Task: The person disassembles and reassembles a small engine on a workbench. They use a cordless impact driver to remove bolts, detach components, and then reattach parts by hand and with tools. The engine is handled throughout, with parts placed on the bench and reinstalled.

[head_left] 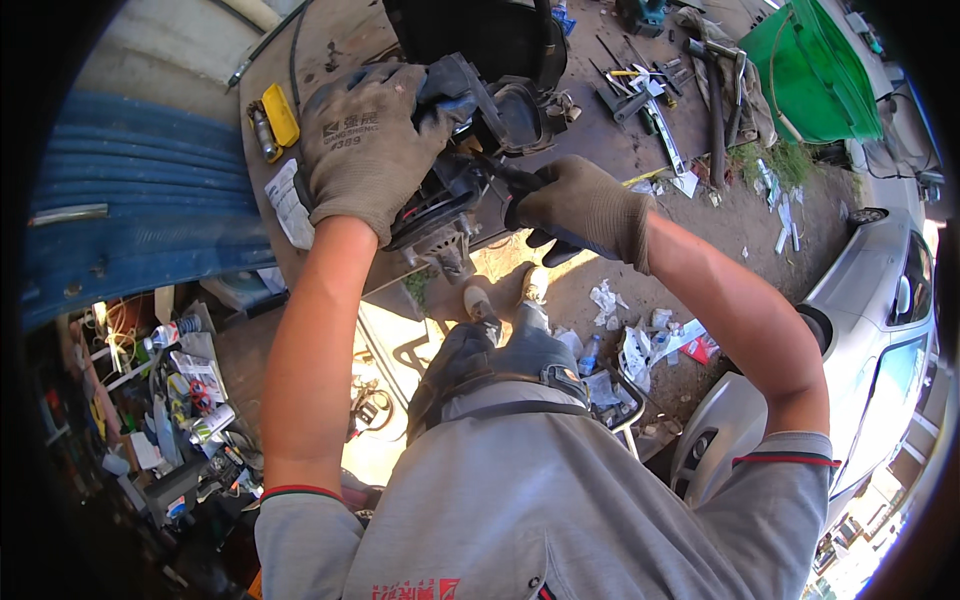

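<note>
Both my hands wear brown-grey knit gloves with dark palms. On the bench, a black plastic assembly [522, 112] has an open, cup-like housing at its top and a grey ribbed metal piece [443, 250] at its near end. My left hand [370, 140] lies over its left side, fingers curled round a black upper part. To the right, my right hand [580, 207] is closed, with thumb and forefinger pinched at the assembly's right side. What sits between those dark fingertips cannot be made out. A large black shell [475, 35] stands just behind.
A yellow case [281, 115] with metal sockets lies left of my left hand. Hand tools, including a hammer [622, 104], cover the bench's right side. Beyond are a green bin [815, 75] and a silver car [870, 300]. Litter [640, 350] lies on the ground; clutter fills the lower left.
</note>
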The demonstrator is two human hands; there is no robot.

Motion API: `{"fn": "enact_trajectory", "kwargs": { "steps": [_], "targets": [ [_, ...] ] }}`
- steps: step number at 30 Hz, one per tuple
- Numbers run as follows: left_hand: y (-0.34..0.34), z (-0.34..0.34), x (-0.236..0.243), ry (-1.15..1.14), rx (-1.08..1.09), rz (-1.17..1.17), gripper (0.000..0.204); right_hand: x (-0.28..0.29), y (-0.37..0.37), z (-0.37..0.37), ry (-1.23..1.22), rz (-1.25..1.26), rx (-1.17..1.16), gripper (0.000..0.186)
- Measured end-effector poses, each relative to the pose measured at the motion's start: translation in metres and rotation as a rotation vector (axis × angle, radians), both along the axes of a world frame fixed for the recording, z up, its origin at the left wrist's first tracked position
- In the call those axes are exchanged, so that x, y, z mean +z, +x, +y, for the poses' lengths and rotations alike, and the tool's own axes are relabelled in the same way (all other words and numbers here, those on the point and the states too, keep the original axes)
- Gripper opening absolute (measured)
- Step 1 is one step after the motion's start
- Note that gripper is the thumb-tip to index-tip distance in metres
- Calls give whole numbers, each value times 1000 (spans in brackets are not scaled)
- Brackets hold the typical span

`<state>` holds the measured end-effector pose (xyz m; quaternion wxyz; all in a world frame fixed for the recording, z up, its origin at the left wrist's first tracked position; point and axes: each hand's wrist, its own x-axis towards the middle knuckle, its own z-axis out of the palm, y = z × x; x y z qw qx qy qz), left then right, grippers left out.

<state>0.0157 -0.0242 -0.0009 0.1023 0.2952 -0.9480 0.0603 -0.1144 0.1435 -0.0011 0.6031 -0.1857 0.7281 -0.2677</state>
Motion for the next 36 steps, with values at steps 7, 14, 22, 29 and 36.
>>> {"fn": "enact_trajectory", "kwargs": {
  "steps": [7,14,22,29,36],
  "targets": [
    [0,0,3,33,-5,-13,47,-35,-10,17,-600,277,443,35],
    [1,-4,-4,-1,-78,-8,47,-56,-3,14,-415,84,80,25],
    [5,-6,1,-12,-38,-43,49,-95,8,26,-594,460,178,24],
    [6,-8,-3,-4,-38,-21,49,-125,-2,28,-775,598,250,25],
    [12,-16,-12,-203,-129,11,48,-107,-7,27,-719,421,235,21]
  ]
}}
